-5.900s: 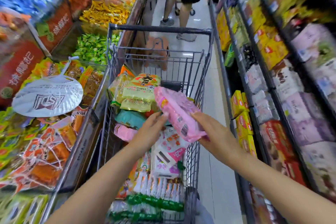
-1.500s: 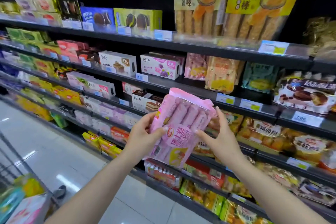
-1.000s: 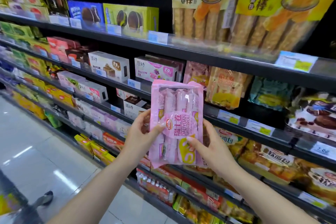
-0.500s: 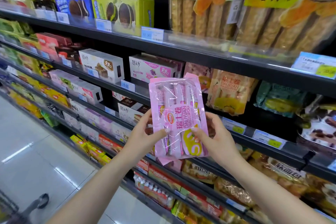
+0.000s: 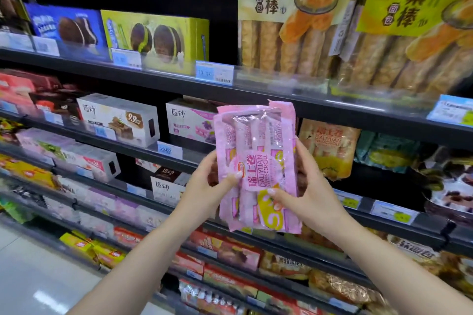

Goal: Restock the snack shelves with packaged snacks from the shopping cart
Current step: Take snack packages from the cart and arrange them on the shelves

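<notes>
A pink pack of Swiss rolls [image 5: 256,161] stands upright in front of the dark snack shelf [image 5: 179,84], its top near the shelf's second tier. My left hand [image 5: 207,186] grips its left edge, thumb on the front. My right hand [image 5: 304,186] grips its right edge, thumb across the lower label. Behind the pack's upper edge shows the top of another pink pack [image 5: 280,106] on the shelf. An orange pack of the same brand [image 5: 330,151] stands just to the right. The shopping cart is out of view.
White and pink cake boxes [image 5: 120,120] sit left of the pack on the same tier. Tall bread-stick bags [image 5: 294,20] and pie boxes [image 5: 158,36] fill the tier above. Lower tiers hold boxes and bags. Pale floor [image 5: 33,276] lies at lower left.
I turned from the cart to the shelves with the pink pack. It has since been turned upright and moved up and closer to the second tier, both hands still on it.
</notes>
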`<action>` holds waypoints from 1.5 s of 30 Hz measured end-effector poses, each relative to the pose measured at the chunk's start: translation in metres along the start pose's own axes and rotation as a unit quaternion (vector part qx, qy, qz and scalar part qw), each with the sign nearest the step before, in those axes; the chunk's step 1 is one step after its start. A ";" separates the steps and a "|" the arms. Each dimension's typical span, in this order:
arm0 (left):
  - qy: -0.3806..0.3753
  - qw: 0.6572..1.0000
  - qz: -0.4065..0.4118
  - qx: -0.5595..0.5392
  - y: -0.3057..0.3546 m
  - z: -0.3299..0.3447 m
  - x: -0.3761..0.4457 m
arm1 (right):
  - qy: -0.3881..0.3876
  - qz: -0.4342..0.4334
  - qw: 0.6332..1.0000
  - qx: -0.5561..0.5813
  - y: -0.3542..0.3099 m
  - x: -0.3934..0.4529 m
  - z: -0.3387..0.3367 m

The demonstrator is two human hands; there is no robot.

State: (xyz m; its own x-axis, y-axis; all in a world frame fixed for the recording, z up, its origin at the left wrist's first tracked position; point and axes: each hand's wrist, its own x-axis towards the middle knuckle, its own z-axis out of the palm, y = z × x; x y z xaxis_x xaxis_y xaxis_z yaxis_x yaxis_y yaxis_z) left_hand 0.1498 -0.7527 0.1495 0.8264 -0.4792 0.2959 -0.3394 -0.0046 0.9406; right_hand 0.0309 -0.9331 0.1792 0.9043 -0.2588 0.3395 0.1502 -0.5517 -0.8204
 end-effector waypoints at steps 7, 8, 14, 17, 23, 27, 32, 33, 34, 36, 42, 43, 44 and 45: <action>-0.009 0.997 -0.038 -0.068 0.018 -0.026 0.008 | 0.059 -0.046 0.986 -0.149 -0.020 0.020 0.031; -0.028 0.994 -0.053 -0.096 0.019 -0.028 0.007 | 0.051 -0.061 0.981 -0.174 -0.024 0.023 0.038; 0.015 0.991 -0.048 -0.123 0.009 -0.048 0.005 | -0.050 -0.120 0.975 -0.182 -0.029 0.035 0.086; 0.097 0.985 -0.056 -0.132 0.001 -0.062 0.003 | -0.119 -0.168 0.961 -0.188 -0.026 0.034 0.104; 0.162 0.965 -0.066 -0.193 -0.003 -0.089 -0.004 | -0.094 -0.168 0.976 -0.103 -0.023 0.045 0.112; 0.119 0.961 -0.084 -0.235 -0.001 -0.098 -0.010 | -0.088 -0.048 0.994 -0.032 -0.015 0.054 0.106; 0.082 0.954 -0.108 -0.269 0.007 -0.093 -0.010 | -0.124 -0.005 0.990 0.061 -0.015 0.050 0.096; 0.085 0.952 -0.114 -0.271 0.007 -0.090 -0.008 | -0.107 0.000 0.992 0.072 -0.015 0.050 0.093; 0.091 0.950 -0.127 -0.270 0.007 -0.087 -0.006 | -0.088 0.007 0.993 0.084 -0.015 0.049 0.090; 0.094 0.952 -0.156 -0.246 0.006 -0.079 0.000 | -0.056 0.019 0.994 0.090 -0.012 0.048 0.083; -0.025 0.972 -0.210 -0.100 0.003 -0.055 0.007 | 0.031 0.055 0.994 0.095 0.008 0.036 0.050; -0.060 0.968 -0.220 -0.100 0.001 -0.051 0.008 | 0.051 0.063 0.993 0.090 0.011 0.035 0.046; -0.094 0.965 -0.226 -0.092 -0.001 -0.046 0.009 | 0.070 0.072 0.991 0.089 0.013 0.034 0.042; -0.119 0.965 -0.220 -0.076 -0.004 -0.040 0.011 | 0.088 0.078 0.989 0.088 0.014 0.034 0.039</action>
State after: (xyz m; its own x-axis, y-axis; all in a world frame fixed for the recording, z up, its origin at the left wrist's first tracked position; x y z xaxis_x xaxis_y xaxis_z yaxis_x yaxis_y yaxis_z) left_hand 0.1785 -0.7226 0.1556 0.7433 -0.6477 -0.1672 0.1050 -0.1339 0.9854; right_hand 0.0788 -0.9187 0.1614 0.8405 -0.4726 0.2650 0.0964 -0.3509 -0.9314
